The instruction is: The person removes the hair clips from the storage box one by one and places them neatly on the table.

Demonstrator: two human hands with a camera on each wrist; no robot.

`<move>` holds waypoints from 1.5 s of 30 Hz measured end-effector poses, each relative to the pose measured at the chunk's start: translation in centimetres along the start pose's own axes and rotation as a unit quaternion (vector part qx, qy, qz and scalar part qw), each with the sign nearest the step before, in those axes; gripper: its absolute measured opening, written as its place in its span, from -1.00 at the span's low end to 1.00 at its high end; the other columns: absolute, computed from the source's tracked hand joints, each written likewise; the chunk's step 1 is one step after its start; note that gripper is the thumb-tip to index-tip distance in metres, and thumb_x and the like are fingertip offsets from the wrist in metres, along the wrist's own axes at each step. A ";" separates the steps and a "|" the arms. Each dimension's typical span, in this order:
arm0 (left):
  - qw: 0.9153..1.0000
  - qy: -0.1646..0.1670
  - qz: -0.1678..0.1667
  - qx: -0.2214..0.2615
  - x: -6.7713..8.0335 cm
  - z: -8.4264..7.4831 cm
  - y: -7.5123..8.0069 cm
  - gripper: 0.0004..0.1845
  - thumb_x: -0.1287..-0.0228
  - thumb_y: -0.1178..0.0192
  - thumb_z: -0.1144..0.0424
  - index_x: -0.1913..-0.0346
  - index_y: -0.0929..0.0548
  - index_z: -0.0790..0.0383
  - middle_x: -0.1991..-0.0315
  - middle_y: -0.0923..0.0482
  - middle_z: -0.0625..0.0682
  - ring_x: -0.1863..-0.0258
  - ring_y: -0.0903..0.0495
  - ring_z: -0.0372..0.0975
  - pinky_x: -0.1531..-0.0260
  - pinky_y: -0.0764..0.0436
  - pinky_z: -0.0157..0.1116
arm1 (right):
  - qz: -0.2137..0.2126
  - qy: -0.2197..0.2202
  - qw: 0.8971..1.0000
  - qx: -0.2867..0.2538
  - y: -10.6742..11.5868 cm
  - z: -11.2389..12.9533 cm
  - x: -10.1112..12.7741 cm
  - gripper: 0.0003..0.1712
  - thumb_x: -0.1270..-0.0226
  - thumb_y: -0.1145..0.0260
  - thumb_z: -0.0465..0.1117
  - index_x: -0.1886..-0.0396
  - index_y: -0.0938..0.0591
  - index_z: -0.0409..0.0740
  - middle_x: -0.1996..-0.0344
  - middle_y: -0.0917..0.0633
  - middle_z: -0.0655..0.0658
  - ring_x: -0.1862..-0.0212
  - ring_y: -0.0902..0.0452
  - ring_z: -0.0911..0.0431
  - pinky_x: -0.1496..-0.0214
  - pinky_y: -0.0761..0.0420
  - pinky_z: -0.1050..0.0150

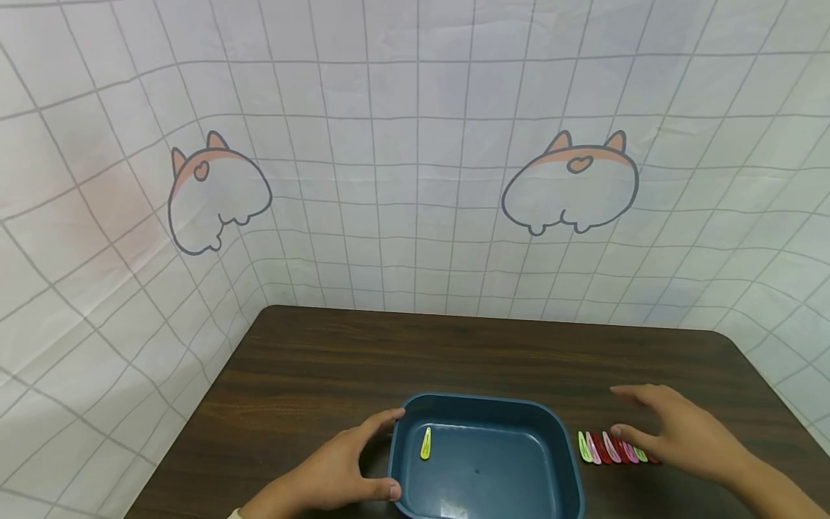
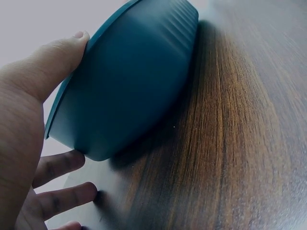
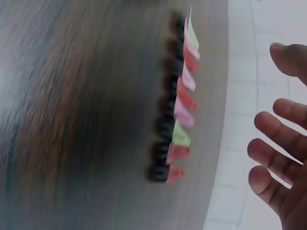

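A blue plastic basin stands on the table with one yellow snap hair clip lying inside, near its left wall. My left hand is spread along the basin's left side, thumb and index fingertip touching it. In the left wrist view, the thumb touches the rim of the basin, while the lower fingers extend apart from it. To the right of the basin, a row of snap hair clips in green, pink and red lies side by side. My right hand hovers over the row's right end, fingers apart and holding nothing.
Beneath everything is a dark wood-grain table with rounded far corners. A white gridded cloth with cartoon animal prints hangs behind it and along the sides. The clip row looks blurred in the right wrist view.
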State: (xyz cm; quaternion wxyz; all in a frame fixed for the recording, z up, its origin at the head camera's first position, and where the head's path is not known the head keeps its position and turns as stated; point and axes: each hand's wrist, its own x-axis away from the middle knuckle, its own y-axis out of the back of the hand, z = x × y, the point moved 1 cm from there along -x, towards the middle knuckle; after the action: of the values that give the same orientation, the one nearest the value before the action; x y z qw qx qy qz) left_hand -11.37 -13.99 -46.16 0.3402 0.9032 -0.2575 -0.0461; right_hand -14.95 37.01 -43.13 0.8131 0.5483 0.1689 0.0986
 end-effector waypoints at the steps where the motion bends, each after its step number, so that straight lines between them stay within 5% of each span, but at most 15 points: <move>1: 1.000 -0.001 0.000 0.000 0.0 0.0 0.0 -0.01 -0.15 -0.46 -0.23 -0.57 -0.14 -0.36 -0.43 -0.40 -0.06 -0.34 -0.44 0.05 -0.20 -0.34 0.39 | -0.002 0.002 1.000 0.002 0.0 0.3 -0.1 -0.24 -0.23 -0.48 0.28 -0.27 -0.62 -0.08 -0.11 -0.67 -0.15 -0.10 -0.61 -0.16 0.11 -0.63 -0.23; 36: 1.000 -0.007 0.001 0.001 0.0 -0.3 0.1 -0.01 -0.16 -0.46 -0.22 -0.58 -0.14 -0.32 -0.41 -0.42 -0.05 -0.34 -0.44 0.05 -0.20 -0.33 0.40 | -0.005 0.036 0.999 -0.029 -1.0 8.6 -2.5 -0.20 -0.28 -0.34 0.41 -0.32 -0.58 0.00 -0.07 -0.67 -0.05 0.01 -0.68 0.00 0.22 -0.69 0.00; 45: 1.000 -0.006 0.001 0.006 0.1 -0.3 0.0 -0.01 -0.16 -0.47 -0.22 -0.58 -0.14 -0.32 -0.37 -0.46 -0.11 -0.33 -0.46 -0.01 -0.22 -0.32 0.37 | 0.002 0.066 0.998 -0.021 -1.7 10.0 -2.8 -0.20 -0.30 -0.29 0.44 -0.32 -0.57 0.03 -0.05 -0.65 0.10 -0.05 -0.63 0.12 0.08 -0.69 0.07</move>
State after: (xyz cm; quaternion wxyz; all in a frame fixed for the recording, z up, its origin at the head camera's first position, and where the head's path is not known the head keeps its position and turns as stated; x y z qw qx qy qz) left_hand -11.23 -13.91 -45.93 0.3332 0.9047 -0.2608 -0.0498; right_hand -13.79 26.82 -40.87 0.8113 0.5240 0.2188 0.1393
